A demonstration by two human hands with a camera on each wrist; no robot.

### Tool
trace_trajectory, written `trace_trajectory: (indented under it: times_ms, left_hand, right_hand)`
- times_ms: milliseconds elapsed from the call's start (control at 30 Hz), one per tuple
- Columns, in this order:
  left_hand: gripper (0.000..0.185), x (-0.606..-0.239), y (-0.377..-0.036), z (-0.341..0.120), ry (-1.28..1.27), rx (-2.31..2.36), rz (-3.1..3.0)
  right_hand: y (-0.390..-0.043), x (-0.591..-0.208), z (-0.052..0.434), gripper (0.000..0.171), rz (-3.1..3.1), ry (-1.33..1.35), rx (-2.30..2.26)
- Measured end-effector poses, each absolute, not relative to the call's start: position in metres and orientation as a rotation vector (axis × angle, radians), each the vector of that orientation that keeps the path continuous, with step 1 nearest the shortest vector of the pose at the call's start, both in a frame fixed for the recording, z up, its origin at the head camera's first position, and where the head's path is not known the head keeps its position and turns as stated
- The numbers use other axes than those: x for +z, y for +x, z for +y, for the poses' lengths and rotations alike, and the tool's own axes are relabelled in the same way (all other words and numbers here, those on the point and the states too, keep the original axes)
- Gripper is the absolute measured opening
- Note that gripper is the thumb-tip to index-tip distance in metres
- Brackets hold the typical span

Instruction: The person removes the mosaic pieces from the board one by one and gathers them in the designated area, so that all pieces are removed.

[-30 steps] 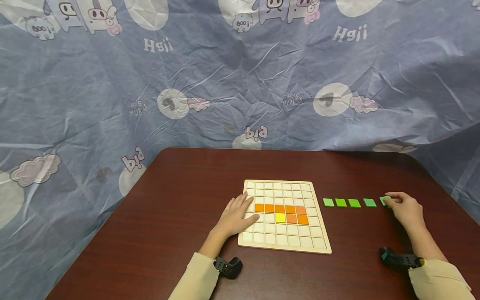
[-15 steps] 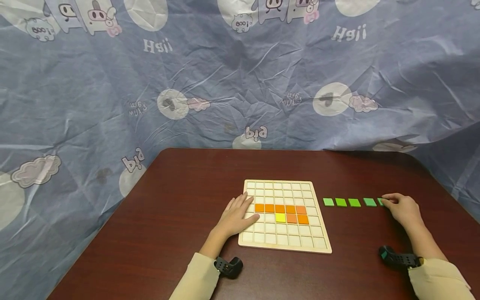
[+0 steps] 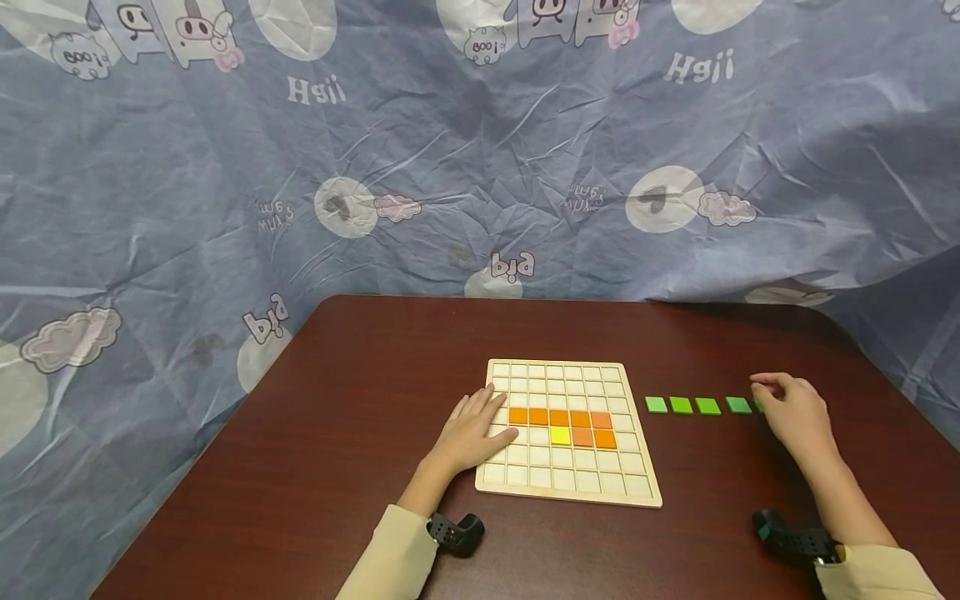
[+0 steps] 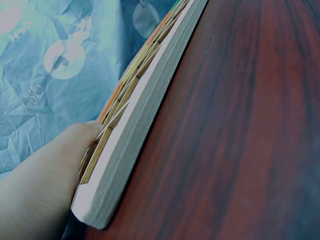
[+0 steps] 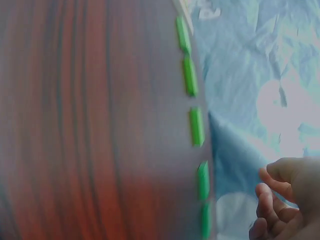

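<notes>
My left hand [image 3: 468, 433] lies with spread fingers over the left edge of a pale wooden grid board [image 3: 611, 483]. In the left wrist view its thumb [image 4: 75, 142] rests along the board's rim [image 4: 132, 135]. Orange tiles [image 3: 558, 417], coral tiles [image 3: 582, 437] and one yellow tile [image 3: 560, 435] fill cells mid-board. Right of the board runs a row of square green tiles [image 3: 707, 407]. Above the row's right end hovers my right hand [image 3: 798, 421], fingers loosely curled, holding nothing visible. It partly hides the last green tile [image 3: 757, 406], which lies on the table in the right wrist view.
The dark red-brown wooden table [image 3: 375, 400] ends at a blue patterned cloth [image 3: 450, 167] hanging behind it. Black bands with small devices [image 3: 457, 535] sit on both wrists, below cream sleeves.
My right hand has let go of the last green tile, which now lies nearer the row, and has lifted slightly up and left. My left hand and the board have stayed put.
</notes>
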State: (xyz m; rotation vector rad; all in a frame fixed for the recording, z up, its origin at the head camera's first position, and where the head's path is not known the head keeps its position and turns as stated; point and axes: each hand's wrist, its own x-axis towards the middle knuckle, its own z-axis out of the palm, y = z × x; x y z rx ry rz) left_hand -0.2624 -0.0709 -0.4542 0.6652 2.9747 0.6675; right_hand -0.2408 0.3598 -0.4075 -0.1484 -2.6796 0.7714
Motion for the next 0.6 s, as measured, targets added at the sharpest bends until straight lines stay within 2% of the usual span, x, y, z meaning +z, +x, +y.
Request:
trace_trajectory:
  times_ms: [267,600]
  left_hand:
    - [0.065,-0.456,-0.264,-0.071,0.675,0.671,2.986]
    - [0.065,-0.457,-0.263,-0.072,0.682,0.700,2.984]
  right_hand:
    - [-0.240,-0.392,0.315,0.031,-2.673,0.001,0.787]
    - [-0.240,-0.392,0.258,0.029,-2.776,0.139,0.881]
